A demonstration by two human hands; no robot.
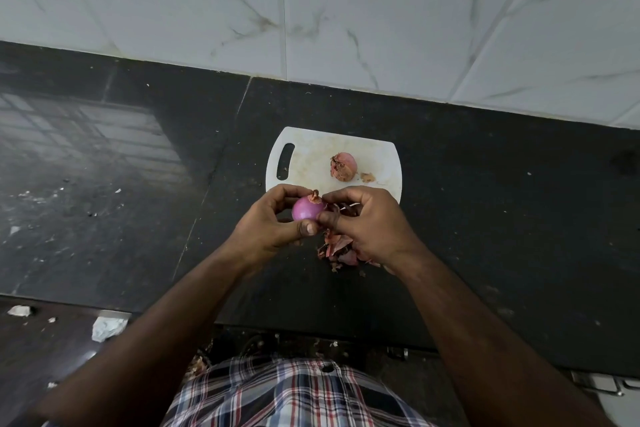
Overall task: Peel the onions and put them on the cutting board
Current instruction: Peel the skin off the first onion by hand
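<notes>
Left hand (273,218) grips a slick, firm onion (306,210); right hand (360,218) pinches its papery skin, likely tearing easily.

Glossy black stone counter (138,156) below white marble-veined wall tiles (346,10).

The cutting board (311,156) is bare except one onion (344,166) and a scrap; peels (337,248) litter the counter (485,201) before it.
</notes>
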